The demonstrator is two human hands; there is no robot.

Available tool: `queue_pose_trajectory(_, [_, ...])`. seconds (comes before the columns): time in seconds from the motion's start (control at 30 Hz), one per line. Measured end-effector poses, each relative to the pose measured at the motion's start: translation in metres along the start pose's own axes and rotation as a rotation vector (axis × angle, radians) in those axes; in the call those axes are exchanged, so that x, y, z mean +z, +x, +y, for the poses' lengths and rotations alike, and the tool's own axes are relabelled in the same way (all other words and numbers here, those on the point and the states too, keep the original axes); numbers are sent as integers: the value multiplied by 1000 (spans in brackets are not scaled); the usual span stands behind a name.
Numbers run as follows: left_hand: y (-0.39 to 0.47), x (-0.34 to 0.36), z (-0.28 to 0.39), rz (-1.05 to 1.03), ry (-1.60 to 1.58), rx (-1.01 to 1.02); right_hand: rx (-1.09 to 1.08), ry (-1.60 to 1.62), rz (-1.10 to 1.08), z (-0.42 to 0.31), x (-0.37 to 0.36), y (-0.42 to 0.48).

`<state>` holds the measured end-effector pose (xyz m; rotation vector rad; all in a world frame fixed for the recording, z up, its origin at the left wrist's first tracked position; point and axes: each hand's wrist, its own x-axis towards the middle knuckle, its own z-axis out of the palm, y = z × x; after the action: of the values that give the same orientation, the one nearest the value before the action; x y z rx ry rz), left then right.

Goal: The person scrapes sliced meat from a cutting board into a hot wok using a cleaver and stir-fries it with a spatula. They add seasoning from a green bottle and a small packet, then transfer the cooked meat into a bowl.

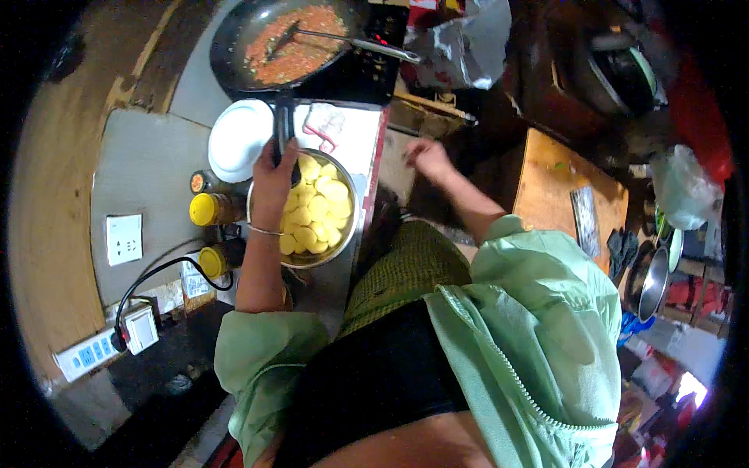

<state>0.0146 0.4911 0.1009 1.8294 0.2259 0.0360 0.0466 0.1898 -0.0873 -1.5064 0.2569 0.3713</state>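
My left hand (pixel 276 181) grips the black handle (pixel 283 120) of a frying pan (pixel 231 52). Chopped red food (pixel 322 26) covers part of the pan's bottom, and a spatula (pixel 357 42) lies in it with its handle over the right rim. Below my left hand and forearm stands a metal bowl (pixel 354 234) of sliced potatoes (pixel 318 206). My right hand (pixel 430 159) hangs in the air to the right of the counter, fingers curled; nothing shows in it. White plates or bowls (pixel 241 140), stacked, are left of the pan handle.
Jars with yellow lids (pixel 203 209) line the wall, near a black power cable (pixel 155 270) and a power strip (pixel 88 354). A cloth (pixel 325 120) lies on the counter. At the right, a cleaver-like blade (pixel 585 221) rests on a wooden board (pixel 547 175). The pan sits on a black cooktop (pixel 366 79).
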Motion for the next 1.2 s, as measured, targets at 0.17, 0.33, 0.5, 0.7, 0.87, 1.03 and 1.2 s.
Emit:
queue_pose_trajectory(0.17, [-14,3,19,94,111,41,272,-68,-472,179,67,-50])
queue_pose_trajectory(0.33, [-55,-20,2,283,231,89,-154,-400,-387,202,122,-87])
queue_pose_trajectory(0.5, [-98,-16,19,393,295,-32,-27,-279,-287,196,136,-82])
queue_pose_trajectory(0.7, [-139,-15,38,484,311,-2,113,-187,-128,172,154,-81])
queue_pose_trajectory(0.87, [-164,-13,40,469,304,28,176,-108,24,156,172,-75])
queue_pose_trajectory(1.03, [-191,-15,38,352,440,180,203,8,143,157,179,-77])
queue_pose_trajectory(1.2, [-226,-28,35,314,450,176,258,137,-2,157,136,-102])
